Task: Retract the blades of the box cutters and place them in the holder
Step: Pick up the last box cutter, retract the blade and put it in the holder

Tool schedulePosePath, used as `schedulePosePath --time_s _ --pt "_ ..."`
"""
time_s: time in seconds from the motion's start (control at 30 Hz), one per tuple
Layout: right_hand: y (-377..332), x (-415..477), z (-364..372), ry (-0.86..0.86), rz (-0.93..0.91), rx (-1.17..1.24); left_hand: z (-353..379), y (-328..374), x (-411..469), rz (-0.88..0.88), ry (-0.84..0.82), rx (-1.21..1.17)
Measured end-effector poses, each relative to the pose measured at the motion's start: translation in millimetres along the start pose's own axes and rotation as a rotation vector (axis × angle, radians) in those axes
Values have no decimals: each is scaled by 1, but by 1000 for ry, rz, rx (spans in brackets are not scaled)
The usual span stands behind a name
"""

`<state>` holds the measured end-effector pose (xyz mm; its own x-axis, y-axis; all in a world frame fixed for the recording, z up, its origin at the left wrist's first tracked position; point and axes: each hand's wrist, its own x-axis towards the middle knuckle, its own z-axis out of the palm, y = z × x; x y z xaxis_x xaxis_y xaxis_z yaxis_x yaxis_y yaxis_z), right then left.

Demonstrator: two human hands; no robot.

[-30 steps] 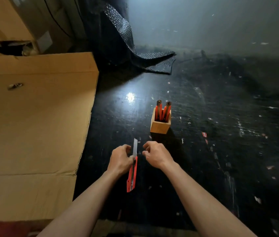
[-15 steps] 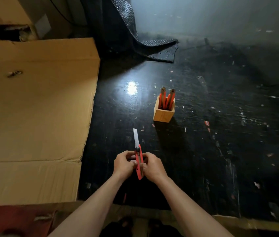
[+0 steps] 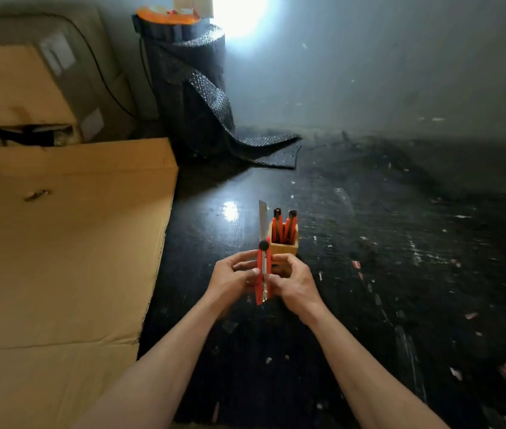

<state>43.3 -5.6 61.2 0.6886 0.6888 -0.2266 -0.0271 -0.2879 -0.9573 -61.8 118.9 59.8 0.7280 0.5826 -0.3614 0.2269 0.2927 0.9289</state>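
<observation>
Black and scuffed, the table (image 3: 369, 274) carries flattened cardboard (image 3: 59, 258) on the left. Near the middle, the left hand (image 3: 233, 280) and right hand (image 3: 295, 283) both grip a red box cutter (image 3: 263, 274) upright, fingers closed round its handle, its blade (image 3: 262, 221) out and pointing far. Just beyond stands the wooden holder (image 3: 284, 246) with two red cutters (image 3: 283, 227) in it.
</observation>
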Motion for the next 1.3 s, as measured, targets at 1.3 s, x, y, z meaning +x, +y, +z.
schedulePosePath --time_s 1.3 --pt "-182 35 -85 203 -569 -418 57 205 17 351 -138 -130"
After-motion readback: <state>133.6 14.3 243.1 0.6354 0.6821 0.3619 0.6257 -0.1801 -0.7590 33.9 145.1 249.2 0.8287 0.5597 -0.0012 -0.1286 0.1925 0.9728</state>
